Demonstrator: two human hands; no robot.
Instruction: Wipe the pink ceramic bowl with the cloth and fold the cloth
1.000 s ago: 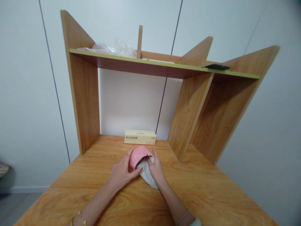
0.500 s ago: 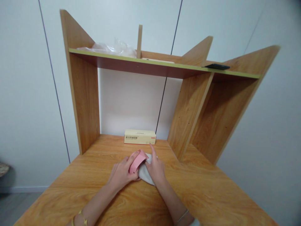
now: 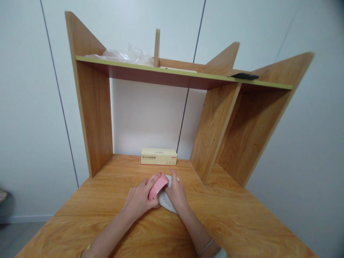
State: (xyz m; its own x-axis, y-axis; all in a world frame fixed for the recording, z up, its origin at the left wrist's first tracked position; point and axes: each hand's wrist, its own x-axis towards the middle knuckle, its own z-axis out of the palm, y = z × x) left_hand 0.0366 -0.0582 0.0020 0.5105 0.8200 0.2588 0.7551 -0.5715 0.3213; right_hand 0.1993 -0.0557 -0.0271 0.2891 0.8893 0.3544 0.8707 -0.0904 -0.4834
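My left hand [image 3: 142,199] is closed around a glossy pink object [image 3: 159,185] with flat, angled faces; its exact kind I cannot make out. A pale grey cloth [image 3: 165,201] hangs between the hands, at the pink object's right side. My right hand [image 3: 176,193] grips this cloth, its index finger pointing up and away, its other fingertips partly hidden against the pink object. Both hands are just above the wooden desk [image 3: 129,233].
Behind the hands a long cream box [image 3: 158,157] with printed lettering stands against the wall. A wooden shelf unit [image 3: 95,114] rises around it. On its upper shelf lie a clear plastic bag [image 3: 126,55] and a flat black item [image 3: 245,76].
The right index finger has dropped slightly and bent closer to the cloth. The pink object has tilted a little in my left hand. The whole view has shifted slightly.
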